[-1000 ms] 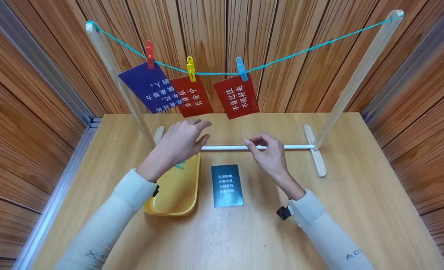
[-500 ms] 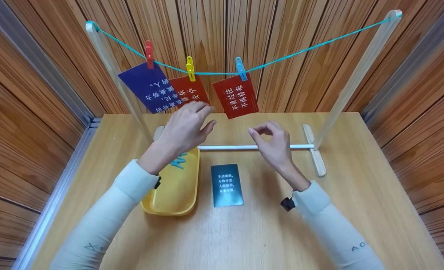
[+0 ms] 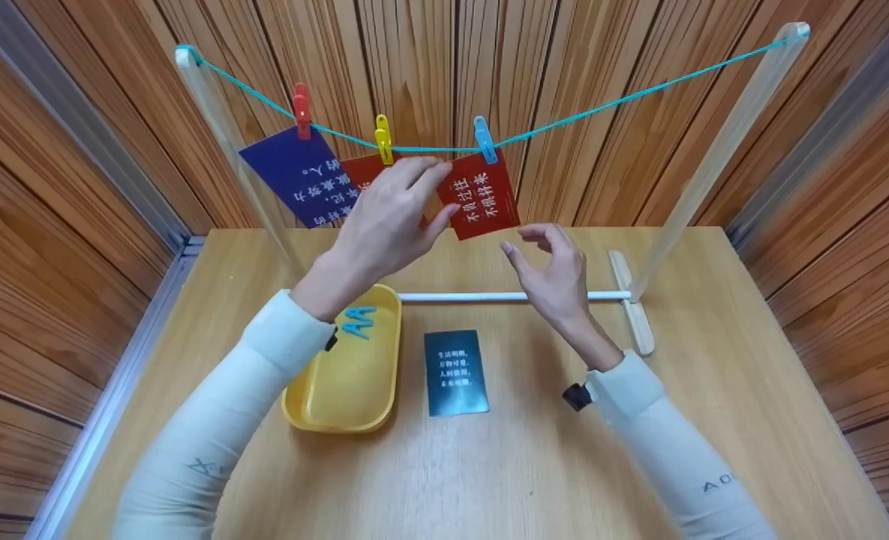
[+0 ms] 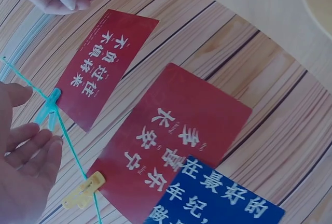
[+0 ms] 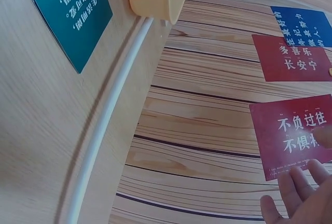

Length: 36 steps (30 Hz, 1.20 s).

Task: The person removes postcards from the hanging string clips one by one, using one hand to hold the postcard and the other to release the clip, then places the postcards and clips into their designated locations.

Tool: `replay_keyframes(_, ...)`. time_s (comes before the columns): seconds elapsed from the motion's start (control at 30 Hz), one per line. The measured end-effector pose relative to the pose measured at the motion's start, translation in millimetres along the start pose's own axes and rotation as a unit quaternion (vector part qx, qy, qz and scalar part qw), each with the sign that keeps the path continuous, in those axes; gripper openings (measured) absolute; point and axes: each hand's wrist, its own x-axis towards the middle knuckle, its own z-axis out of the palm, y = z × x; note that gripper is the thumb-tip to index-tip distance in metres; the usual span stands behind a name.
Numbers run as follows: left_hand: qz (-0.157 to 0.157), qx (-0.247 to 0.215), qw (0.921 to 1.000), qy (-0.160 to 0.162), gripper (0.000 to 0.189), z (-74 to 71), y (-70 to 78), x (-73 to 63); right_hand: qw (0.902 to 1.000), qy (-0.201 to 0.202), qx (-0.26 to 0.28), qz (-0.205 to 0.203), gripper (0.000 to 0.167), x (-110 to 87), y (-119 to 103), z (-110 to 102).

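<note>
Three cards hang from a teal string [image 3: 609,100]. A red clothespin [image 3: 301,111] holds the blue card [image 3: 294,171], a yellow clothespin [image 4: 84,191] one red card [image 4: 176,136], and a light blue clothespin [image 3: 484,140] the other red card [image 3: 483,199]. My left hand [image 3: 388,214] is raised in front of the middle card, fingers spread and holding nothing, its fingertips overlapping the left edge of the right-hand card. Thumb and fingers apart, my right hand [image 3: 557,277] hovers just below that card's lower right corner, also holding nothing.
A dark teal card [image 3: 456,373] lies on the table. Left of it stands a yellow tray [image 3: 343,390] with light blue clothespins [image 3: 358,321] inside. Two wooden posts [image 3: 722,157] carry the string, and a white rod [image 3: 467,297] runs between their feet.
My left hand has risen from above the tray to the hanging cards. My right hand has moved up and slightly right, its thumb and fingers parting. The clothespins in the tray show more fully.
</note>
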Motion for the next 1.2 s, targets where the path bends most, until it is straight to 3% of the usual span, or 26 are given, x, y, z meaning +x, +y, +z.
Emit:
replay_keyframes(0.33, -0.020, -0.003, 0.9998, 0.003, 0.062, -1.3, 1.5, 29.7, 0.9999, 0.013, -0.007, -0.004, 0.051, 16.3, -2.2, -1.2)
replay_keyframes(0.53, -0.019, -0.017, 0.9996, 0.014, 0.063, 0.1, -1.6, 40.3, 1.0000, -0.001, -0.003, -0.005, 0.057, 25.2, -5.8, 1.9)
replay_keyframes(0.63, -0.033, -0.016, 0.9993, -0.001, 0.064, -1.0, -3.6, 46.7, 0.9999, -0.011, 0.002, -0.010, 0.062, 31.7, -9.4, 4.4)
replay_keyframes(0.73, -0.057, -0.012, 0.9976, -0.037, 0.064, -2.5, -5.2, 54.3, 0.9998, -0.019, 0.006, -0.009, 0.065, 38.1, -12.8, 7.3)
replay_keyframes(0.83, -0.082, -0.015, 0.9936, -0.076, 0.067, -2.5, -5.8, 62.5, 0.9995, -0.029, 0.013, -0.001, 0.066, 43.5, -15.4, 10.0)
replay_keyframes(0.97, -0.116, -0.044, 0.9867, -0.105, 0.074, -1.0, -5.8, 73.0, 0.9987, -0.041, 0.030, -0.004, 0.064, 49.4, -18.1, 12.6)
replay_keyframes(1.2, -0.182, -0.131, 0.9640, -0.142, 0.073, -2.6, -4.9, 87.5, 0.9966, -0.060, 0.056, 0.005, 0.061, 55.2, -21.8, 16.1)
